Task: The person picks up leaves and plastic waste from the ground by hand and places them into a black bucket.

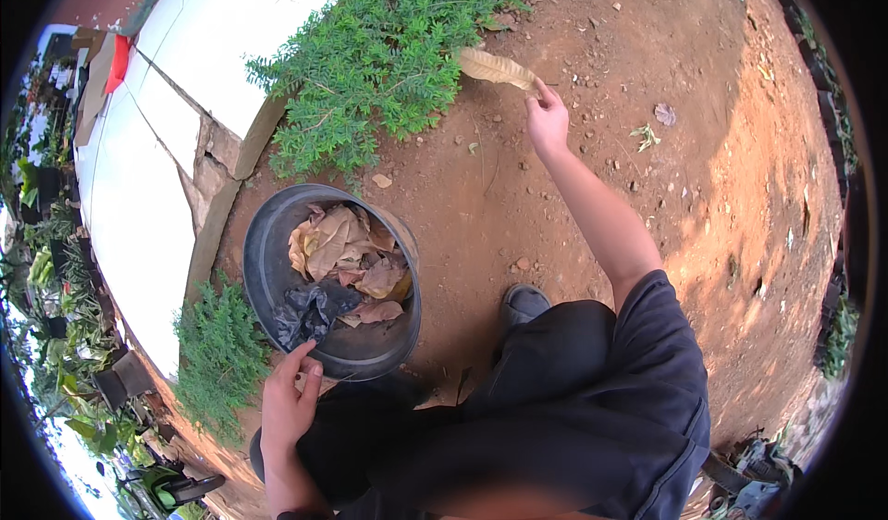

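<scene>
My right hand (548, 117) pinches one end of a long, dry tan leaf (497, 69) between thumb and fingers, above the bare soil beside a green shrub. My left hand (295, 388) is at the near rim of a round dark bucket (260, 270), its fingertips at the edge; the contact is hard to make out. Inside the bucket lie dry brown leaves (340, 242) and a crumpled black plastic bag (312, 310).
Low green shrubs (374, 62) grow along a cracked, pale paved ledge (139, 228) on the left. Scattered on the reddish soil are small stones and a purplish dry leaf (664, 114). Potted plants stand at the far left, near a green motorcycle (163, 485).
</scene>
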The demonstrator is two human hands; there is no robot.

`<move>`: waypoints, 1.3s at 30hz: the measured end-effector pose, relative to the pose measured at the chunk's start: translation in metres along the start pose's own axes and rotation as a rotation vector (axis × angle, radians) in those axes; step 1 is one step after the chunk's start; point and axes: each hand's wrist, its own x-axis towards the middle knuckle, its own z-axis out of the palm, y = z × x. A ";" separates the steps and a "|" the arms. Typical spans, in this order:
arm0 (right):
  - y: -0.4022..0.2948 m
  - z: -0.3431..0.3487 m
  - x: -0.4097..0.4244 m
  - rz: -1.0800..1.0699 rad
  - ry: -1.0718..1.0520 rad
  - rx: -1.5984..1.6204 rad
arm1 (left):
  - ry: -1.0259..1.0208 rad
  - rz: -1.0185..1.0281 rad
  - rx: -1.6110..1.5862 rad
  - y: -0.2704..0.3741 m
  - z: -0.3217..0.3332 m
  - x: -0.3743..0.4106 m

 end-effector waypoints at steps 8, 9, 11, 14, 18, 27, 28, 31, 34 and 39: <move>-0.077 -0.036 -0.072 0.021 0.003 0.410 | -0.225 0.153 0.162 0.017 0.001 -0.002; -0.085 -0.038 -0.078 0.003 -0.023 0.434 | -0.225 0.202 0.201 0.016 0.002 -0.003; -0.107 -0.034 -0.096 -0.126 -0.041 0.394 | -0.215 0.241 0.205 0.015 -0.001 -0.012; -0.126 -0.039 -0.105 -0.408 -0.015 0.297 | -0.205 0.292 0.208 0.009 -0.003 -0.018; -0.155 -0.043 -0.120 -0.632 0.011 0.266 | -0.192 0.246 0.246 -0.003 -0.004 -0.028; -0.196 -0.035 -0.180 -0.944 -0.306 0.273 | -0.180 0.212 0.219 -0.023 -0.004 -0.042; -0.196 -0.031 -0.189 -0.940 -0.437 0.249 | -0.179 0.219 0.227 -0.024 -0.005 -0.040; -0.199 -0.014 -0.200 -0.988 -1.039 -0.162 | -0.192 0.215 0.246 -0.019 -0.010 -0.032; -0.191 -0.010 -0.203 -0.950 -1.210 -0.186 | -0.180 0.213 0.228 -0.014 -0.014 -0.028; -0.174 -0.013 -0.184 -0.798 -0.980 -0.054 | -0.234 0.199 0.185 -0.009 -0.007 -0.016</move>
